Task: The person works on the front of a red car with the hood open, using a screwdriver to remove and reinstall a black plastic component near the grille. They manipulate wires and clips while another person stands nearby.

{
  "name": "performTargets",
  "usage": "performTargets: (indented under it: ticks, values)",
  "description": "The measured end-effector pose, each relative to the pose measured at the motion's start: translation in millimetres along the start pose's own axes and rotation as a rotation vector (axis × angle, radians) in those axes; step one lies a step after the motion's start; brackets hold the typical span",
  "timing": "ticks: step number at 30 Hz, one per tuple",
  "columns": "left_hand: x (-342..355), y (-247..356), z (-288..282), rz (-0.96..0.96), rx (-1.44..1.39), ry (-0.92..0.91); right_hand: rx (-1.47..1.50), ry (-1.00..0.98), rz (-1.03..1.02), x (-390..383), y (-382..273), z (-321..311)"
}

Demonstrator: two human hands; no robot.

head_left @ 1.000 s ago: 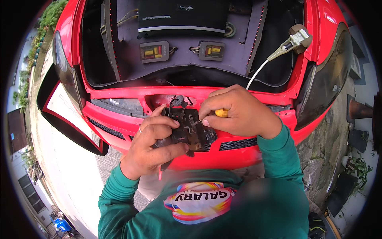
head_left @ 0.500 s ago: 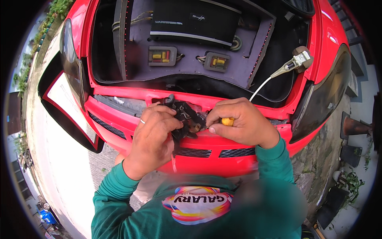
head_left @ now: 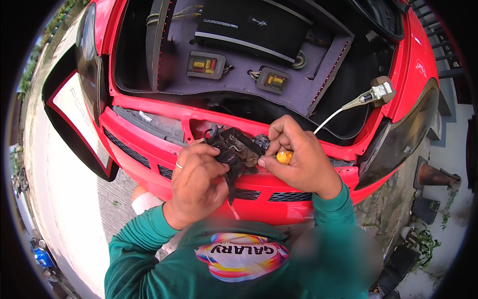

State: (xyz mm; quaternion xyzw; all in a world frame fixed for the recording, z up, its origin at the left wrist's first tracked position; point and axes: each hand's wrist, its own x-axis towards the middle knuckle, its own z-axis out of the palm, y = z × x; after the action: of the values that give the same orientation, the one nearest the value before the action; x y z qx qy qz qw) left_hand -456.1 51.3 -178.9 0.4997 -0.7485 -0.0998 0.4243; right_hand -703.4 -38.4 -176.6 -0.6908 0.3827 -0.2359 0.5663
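Observation:
A dark, grimy metal latch assembly, with black pieces hanging from it, is held over the red front bumper. My left hand is closed on its left side, fingertips pressing its black parts, a ring on one finger. My right hand is at the assembly's right, fingers curled round a yellow-handled tool. The tool's tip is too small to make out clearly. Behind the hands is a recess in the red panel.
The open front compartment holds a black amplifier and two boxes on purple board. A white cable with a connector lies at the right. A dark-bordered panel leans left of the car; plants stand lower right.
The assembly has tilted, and my left hand has turned over it with fingers curled further round. My right index finger has risen slightly on the tool. The whole view has shifted and rotated a little.

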Motion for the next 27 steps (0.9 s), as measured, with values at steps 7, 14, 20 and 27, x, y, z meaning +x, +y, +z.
performTargets:
  ticks: [7,14,20,27]
  values:
    - [-10,-9,1,0.054,0.000,0.025,-0.049,0.004,0.027,-1,3,5]
    - [-4,-16,-7,0.143,0.045,-0.053,-0.148,0.005,-0.036,-2,5,8]
    - [6,-15,-17,0.180,0.058,-0.148,-0.141,-0.018,-0.099,-3,7,5]
    - [-1,-13,-15,0.124,0.047,-0.149,-0.157,-0.067,-0.144,-4,12,-3]
